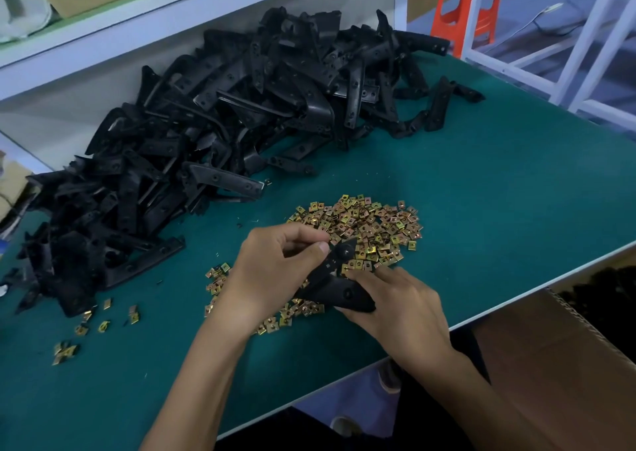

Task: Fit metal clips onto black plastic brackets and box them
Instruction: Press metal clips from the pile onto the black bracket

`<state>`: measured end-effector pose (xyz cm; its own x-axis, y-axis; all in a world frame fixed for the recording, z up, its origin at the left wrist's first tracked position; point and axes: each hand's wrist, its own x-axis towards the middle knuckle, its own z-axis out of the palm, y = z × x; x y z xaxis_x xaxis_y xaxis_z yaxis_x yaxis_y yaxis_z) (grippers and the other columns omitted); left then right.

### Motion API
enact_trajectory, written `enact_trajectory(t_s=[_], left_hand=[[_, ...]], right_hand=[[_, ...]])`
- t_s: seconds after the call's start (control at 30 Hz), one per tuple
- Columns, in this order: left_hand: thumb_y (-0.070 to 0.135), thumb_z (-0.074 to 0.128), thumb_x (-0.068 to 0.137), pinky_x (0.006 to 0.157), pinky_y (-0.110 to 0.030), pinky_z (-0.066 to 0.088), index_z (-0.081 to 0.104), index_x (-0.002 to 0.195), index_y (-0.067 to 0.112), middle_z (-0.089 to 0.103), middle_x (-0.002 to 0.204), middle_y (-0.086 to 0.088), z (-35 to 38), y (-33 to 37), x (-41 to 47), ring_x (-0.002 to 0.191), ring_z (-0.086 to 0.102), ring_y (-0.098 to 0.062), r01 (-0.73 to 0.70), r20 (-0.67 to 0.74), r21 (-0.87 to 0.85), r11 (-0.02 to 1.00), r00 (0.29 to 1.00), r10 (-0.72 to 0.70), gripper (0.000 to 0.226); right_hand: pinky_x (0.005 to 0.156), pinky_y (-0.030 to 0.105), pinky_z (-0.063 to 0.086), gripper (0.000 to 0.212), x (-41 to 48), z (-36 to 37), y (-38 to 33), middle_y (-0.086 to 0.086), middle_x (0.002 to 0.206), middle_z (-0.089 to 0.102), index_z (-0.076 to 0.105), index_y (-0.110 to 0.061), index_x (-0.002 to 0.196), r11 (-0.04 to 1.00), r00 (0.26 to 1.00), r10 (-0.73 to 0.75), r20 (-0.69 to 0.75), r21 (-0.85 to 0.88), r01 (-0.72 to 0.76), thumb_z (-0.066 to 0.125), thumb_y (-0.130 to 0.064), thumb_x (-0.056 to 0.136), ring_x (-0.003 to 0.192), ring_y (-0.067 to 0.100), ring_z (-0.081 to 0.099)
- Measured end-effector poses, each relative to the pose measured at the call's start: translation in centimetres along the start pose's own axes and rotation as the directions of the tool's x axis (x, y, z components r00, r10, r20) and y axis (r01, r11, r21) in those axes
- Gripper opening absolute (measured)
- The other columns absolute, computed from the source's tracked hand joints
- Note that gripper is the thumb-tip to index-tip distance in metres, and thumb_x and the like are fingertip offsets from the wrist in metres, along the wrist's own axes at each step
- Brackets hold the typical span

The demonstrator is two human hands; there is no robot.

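Item in hand: one angled black plastic bracket (345,291), held just above the green table mat (499,182), over the near edge of the clip pile.
Left hand (275,264): thumb and fingers curled round the bracket's upper arm, steadying it.
Right hand (399,301): fingers wrapped round the bracket's lower arm, with the fingertips (354,273) at its edge among the clips. Whether they pinch a clip cannot be told.
Step, as judged: fitting a clip onto this bracket. Boxing has not begun for it.
Next move calls for: sliding a clip squarely over the bracket's edge at a hole until it seats, then carrying the piece to the box on the right.
Stock, loose on the mat: a pile of small brass-coloured metal clips (371,223) and a few stray clips (86,326) to the left. A large heap of black plastic brackets (223,117) lies against the back.
Container: an open brown cardboard box (550,347) below the table's right edge. Dark shapes (602,289) lie inside, probably finished brackets, but too dim to confirm.
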<state>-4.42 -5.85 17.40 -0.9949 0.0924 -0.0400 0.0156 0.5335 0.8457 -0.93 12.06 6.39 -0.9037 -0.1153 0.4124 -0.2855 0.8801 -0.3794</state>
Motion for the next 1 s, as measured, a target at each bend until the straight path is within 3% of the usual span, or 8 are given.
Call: enact_trajectory(t_s=[0.17, 0.33, 0.5, 0.6, 0.7, 0.87, 1.0], left_hand=[[0.026, 0.069, 0.093, 0.066, -0.008, 0.044, 0.077, 0.097, 0.032, 0.071, 0.082, 0.027, 0.1, 0.6, -0.5, 0.08, 0.065, 0.007, -0.123, -0.021, 0.27, 0.955, 0.991, 0.133, 0.011], [0.028, 0.072, 0.091, 0.069, -0.013, 0.046, 0.075, 0.1, 0.033, 0.069, 0.083, 0.029, 0.0, 0.6, -0.5, 0.081, 0.064, 0.007, -0.106, 0.005, 0.241, 0.965, 0.994, 0.108, 0.01], [0.032, 0.083, 0.079, 0.076, -0.001, 0.038, 0.063, 0.113, 0.039, 0.063, 0.094, 0.031, 2.0, -0.5, -1.7, 0.095, 0.052, 0.019, -0.146, -0.082, 0.262, 0.954, 0.981, 0.173, 0.04], [0.029, 0.084, 0.081, 0.074, 0.0, 0.04, 0.065, 0.114, 0.039, 0.062, 0.104, 0.036, 2.5, -1.5, -1.6, 0.097, 0.056, 0.016, -0.125, -0.14, 0.138, 0.982, 0.98, 0.145, 0.04], [0.035, 0.084, 0.079, 0.074, -0.002, 0.043, 0.064, 0.108, 0.05, 0.064, 0.103, 0.037, 3.1, -2.1, -1.7, 0.097, 0.061, 0.012, -0.095, -0.164, 0.042, 0.995, 0.981, 0.101, 0.039], [0.03, 0.086, 0.074, 0.071, -0.008, 0.047, 0.068, 0.101, 0.048, 0.072, 0.092, 0.022, 3.8, -2.9, -1.5, 0.084, 0.067, 0.002, -0.151, -0.243, -0.08, 0.985, 0.962, 0.128, 0.037], [0.033, 0.084, 0.078, 0.076, -0.01, 0.05, 0.07, 0.108, 0.044, 0.073, 0.097, 0.019, 3.7, -2.9, -1.6, 0.092, 0.068, 0.0, -0.135, -0.223, -0.107, 0.985, 0.969, 0.108, 0.035]], right_hand=[[0.051, 0.025, 0.04, 0.049, 0.0, -0.1, -0.1, -0.011, 0.077, 0.063, 0.075, -0.032, 0.106, 1.0, 1.0, 0.005, 0.017, -0.013, -0.005, 0.088, -0.056, 0.065, 0.069, 0.018, 0.063], [0.052, 0.026, 0.043, 0.047, -0.1, 0.0, 0.0, -0.011, 0.08, 0.065, 0.074, -0.032, 0.108, 1.0, 1.0, 0.018, 0.025, 0.002, -0.018, 0.085, -0.057, 0.069, 0.071, 0.018, 0.063], [0.052, 0.022, 0.034, 0.049, 0.1, 0.0, -0.1, -0.013, 0.078, 0.064, 0.074, -0.034, 0.107, 0.999, 0.999, 0.026, 0.033, -0.031, -0.025, 0.084, -0.061, 0.068, 0.069, 0.015, 0.062], [0.049, 0.026, 0.042, 0.049, 0.1, 0.0, -0.1, -0.011, 0.078, 0.065, 0.074, -0.032, 0.105, 1.0, 1.0, 0.014, 0.017, -0.021, -0.014, 0.086, -0.059, 0.066, 0.068, 0.016, 0.062], [0.049, 0.025, 0.042, 0.049, 0.1, -0.1, -0.1, -0.011, 0.077, 0.064, 0.074, -0.032, 0.105, 1.0, 1.0, 0.013, 0.015, -0.005, -0.013, 0.086, -0.059, 0.066, 0.068, 0.017, 0.063], [0.049, 0.023, 0.038, 0.047, 0.2, -0.2, -0.2, -0.011, 0.075, 0.063, 0.075, -0.033, 0.103, 1.0, 1.0, 0.019, 0.02, -0.01, -0.019, 0.086, -0.06, 0.066, 0.067, 0.016, 0.062], [0.049, 0.025, 0.035, 0.045, 0.2, -0.4, -0.2, -0.011, 0.075, 0.062, 0.074, -0.033, 0.104, 1.0, 0.999, 0.027, 0.025, -0.007, -0.027, 0.085, -0.059, 0.068, 0.067, 0.017, 0.062]])
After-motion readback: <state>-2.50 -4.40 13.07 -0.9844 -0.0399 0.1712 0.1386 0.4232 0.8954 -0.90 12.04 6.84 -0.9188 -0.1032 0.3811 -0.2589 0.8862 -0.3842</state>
